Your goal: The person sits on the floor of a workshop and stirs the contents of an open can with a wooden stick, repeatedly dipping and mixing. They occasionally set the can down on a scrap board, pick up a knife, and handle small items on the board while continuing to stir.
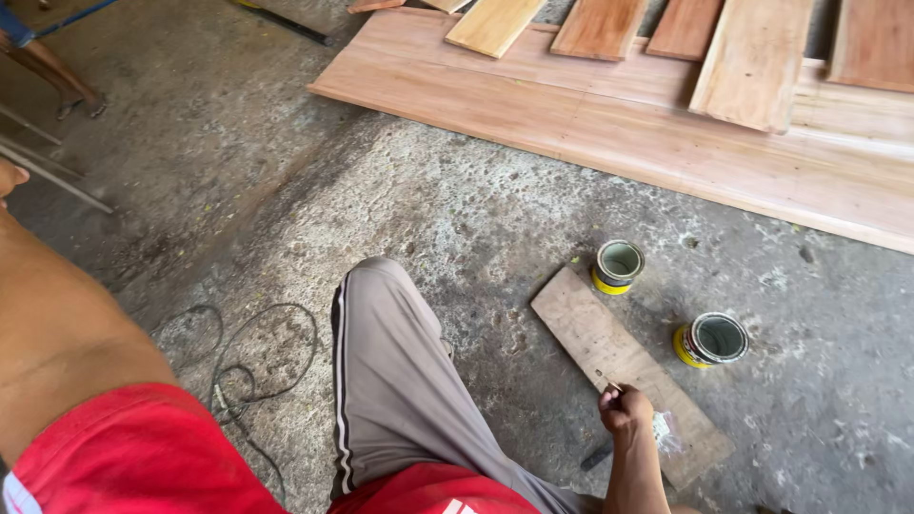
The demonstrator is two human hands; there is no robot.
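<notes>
My right hand (624,409) is closed around a dark-handled tool (598,455), probably a scraper, and rests on a small worn board (595,333) lying on the concrete floor. A smear of white paste (664,430) sits on the board just right of the hand. Two open yellow cans stand beside the board, one (619,265) at its far end and one (712,339) to its right. Only a sliver of my left hand (8,179) shows at the left edge of the frame, so its fingers cannot be made out. My bent knee in grey trousers (390,371) is in the middle.
Long reddish planks (666,143) lie across the floor at the back, with shorter boards (752,62) stacked on them. A thin dark cable (249,366) loops on the floor on the left. Metal rods (52,176) and another person's legs (57,76) are at the far left.
</notes>
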